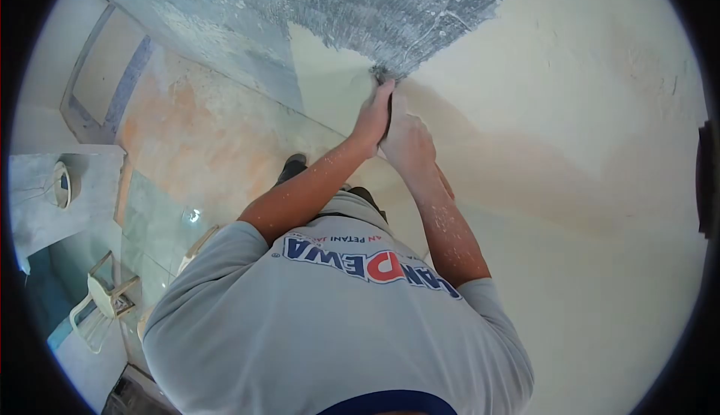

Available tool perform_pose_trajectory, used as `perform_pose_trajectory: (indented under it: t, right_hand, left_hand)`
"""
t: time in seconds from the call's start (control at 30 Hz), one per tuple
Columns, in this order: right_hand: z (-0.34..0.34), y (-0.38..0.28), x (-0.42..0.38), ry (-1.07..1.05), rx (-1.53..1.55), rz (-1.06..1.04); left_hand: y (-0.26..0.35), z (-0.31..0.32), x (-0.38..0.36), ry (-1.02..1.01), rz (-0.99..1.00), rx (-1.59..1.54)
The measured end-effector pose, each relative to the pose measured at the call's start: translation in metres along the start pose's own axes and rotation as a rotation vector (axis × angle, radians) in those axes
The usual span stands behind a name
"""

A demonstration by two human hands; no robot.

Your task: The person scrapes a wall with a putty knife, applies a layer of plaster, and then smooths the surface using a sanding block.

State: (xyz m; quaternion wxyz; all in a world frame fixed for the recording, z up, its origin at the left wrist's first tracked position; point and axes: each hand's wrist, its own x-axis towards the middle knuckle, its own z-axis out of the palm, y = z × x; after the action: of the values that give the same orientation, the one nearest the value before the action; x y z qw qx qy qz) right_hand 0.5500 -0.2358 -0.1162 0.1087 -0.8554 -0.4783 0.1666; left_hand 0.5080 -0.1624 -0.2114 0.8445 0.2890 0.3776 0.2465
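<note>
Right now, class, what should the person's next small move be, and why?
Probably edge the left hand and right hand slightly towards the rough grey patch: they are together near its tip, where smooth cream wall surface meets it.

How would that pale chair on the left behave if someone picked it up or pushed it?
The pale chair looks like moulded plastic, so it would probably feel light for its size. Its slim, open frame might flex a little but should hold its shape. The nearby floor looks glossy, so a push might slide it.
</note>
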Motion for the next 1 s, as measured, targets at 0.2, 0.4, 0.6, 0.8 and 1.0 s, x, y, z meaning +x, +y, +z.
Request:
perform_pose_trajectory:
  t: [0.2,0.4,0.6,0.8,1.0]
  right_hand:
    - [0.014,0.011,0.003,0.058,-0.019,-0.05]
    - [0.017,0.01,0.01,0.063,0.012,-0.025]
    - [0.015,0.017,0.006,0.073,0.002,-0.025]
    - [0.009,0.005,0.006,0.101,-0.023,-0.043]
    - [-0.001,-0.004,-0.003,0.093,0.056,-0.024]
  left_hand:
    - [-0.001,-0.002,0.004,0.005,0.001,0.054]
    - [0.009,-0.002,0.004,-0.006,0.028,0.043]
    - [-0.001,0.003,0.005,0.005,0.083,0.075]
    - [0.025,0.007,-0.006,0.044,-0.04,-0.021]
    - [0.029,0.007,-0.012,-0.023,-0.03,0.061]
